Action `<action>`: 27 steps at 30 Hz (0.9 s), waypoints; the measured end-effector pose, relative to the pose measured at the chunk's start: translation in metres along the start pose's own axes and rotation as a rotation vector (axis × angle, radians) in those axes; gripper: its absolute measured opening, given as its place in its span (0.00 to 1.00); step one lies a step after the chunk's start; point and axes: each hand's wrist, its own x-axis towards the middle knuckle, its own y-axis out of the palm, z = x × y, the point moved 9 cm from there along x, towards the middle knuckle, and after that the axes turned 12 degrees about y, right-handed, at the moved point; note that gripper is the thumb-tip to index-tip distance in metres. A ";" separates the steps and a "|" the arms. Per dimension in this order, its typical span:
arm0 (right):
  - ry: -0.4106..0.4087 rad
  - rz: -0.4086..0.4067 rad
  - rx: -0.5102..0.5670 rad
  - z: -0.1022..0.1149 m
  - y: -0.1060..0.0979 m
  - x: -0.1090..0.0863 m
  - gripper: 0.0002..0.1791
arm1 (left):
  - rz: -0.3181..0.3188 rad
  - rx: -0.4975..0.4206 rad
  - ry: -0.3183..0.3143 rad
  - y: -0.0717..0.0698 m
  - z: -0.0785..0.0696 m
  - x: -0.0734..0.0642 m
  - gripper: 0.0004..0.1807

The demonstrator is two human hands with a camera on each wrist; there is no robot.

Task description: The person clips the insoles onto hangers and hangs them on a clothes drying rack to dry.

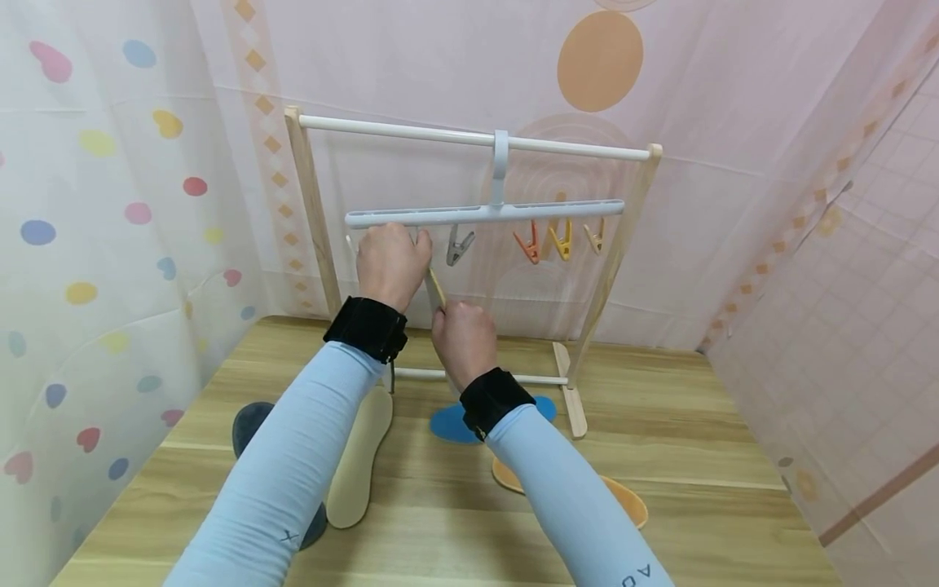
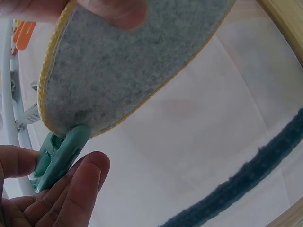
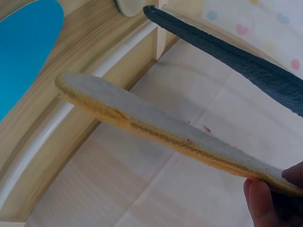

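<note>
At the left end of the light-blue hanger (image 1: 440,217), my left hand (image 1: 392,265) pinches a green clip (image 2: 64,153) between thumb and fingers. The clip's jaws meet the tip of a grey insole with yellow edging (image 2: 132,61). Lower down, my right hand (image 1: 465,342) pinches this insole by its edge, thumb on one face and fingers on the other. In the right wrist view the insole (image 3: 165,137) slants with its far end free. A dark blue insole (image 3: 227,61) hangs beside it; my left hand mostly hides that one in the head view.
The hanger hooks over a white rod (image 1: 396,129) on a wooden stand. Grey (image 1: 458,246), orange (image 1: 530,244), yellow (image 1: 562,242) and cream (image 1: 595,238) clips hang from it. On the table lie beige (image 1: 359,456), blue (image 1: 451,424), orange (image 1: 623,499) and dark (image 1: 249,424) insoles.
</note>
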 end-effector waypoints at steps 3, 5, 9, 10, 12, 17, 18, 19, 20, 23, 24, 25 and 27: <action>-0.014 -0.015 0.003 0.002 -0.002 -0.001 0.21 | -0.001 0.006 0.002 -0.001 -0.001 -0.001 0.29; -0.024 -0.027 -0.003 0.004 -0.004 -0.001 0.21 | -0.005 0.010 0.001 -0.002 -0.002 -0.002 0.29; -0.025 -0.029 0.012 0.005 -0.005 -0.001 0.21 | -0.008 0.002 -0.004 -0.003 -0.003 -0.004 0.29; -0.023 -0.024 0.015 0.005 -0.005 -0.001 0.20 | -0.010 0.001 -0.004 -0.004 -0.003 -0.005 0.29; -0.019 -0.011 0.028 0.005 -0.005 -0.001 0.19 | -0.013 0.005 -0.003 -0.005 -0.004 -0.006 0.29; -0.024 -0.007 0.028 0.007 -0.005 0.000 0.18 | -0.023 0.007 0.006 -0.006 -0.004 -0.006 0.30; -0.024 -0.008 0.026 0.007 -0.004 0.000 0.18 | -0.023 0.003 0.007 -0.006 -0.004 -0.006 0.30; -0.024 -0.008 0.026 0.007 -0.004 0.000 0.19 | -0.022 0.000 0.005 -0.006 -0.003 -0.007 0.30; -0.020 -0.006 0.026 0.006 -0.003 -0.001 0.19 | -0.018 -0.002 0.003 -0.005 -0.003 -0.007 0.30; -0.014 0.003 0.023 0.005 -0.001 -0.001 0.20 | -0.011 -0.001 -0.004 -0.005 0.000 -0.007 0.31; -0.013 0.007 0.022 0.005 -0.001 -0.002 0.20 | -0.012 0.002 -0.004 -0.005 0.000 -0.007 0.31; -0.014 0.011 0.021 0.005 0.000 -0.003 0.20 | -0.013 0.003 -0.005 -0.005 0.001 -0.007 0.32; -0.015 0.024 0.022 0.005 0.001 -0.004 0.20 | -0.023 0.010 -0.005 -0.007 0.003 -0.007 0.32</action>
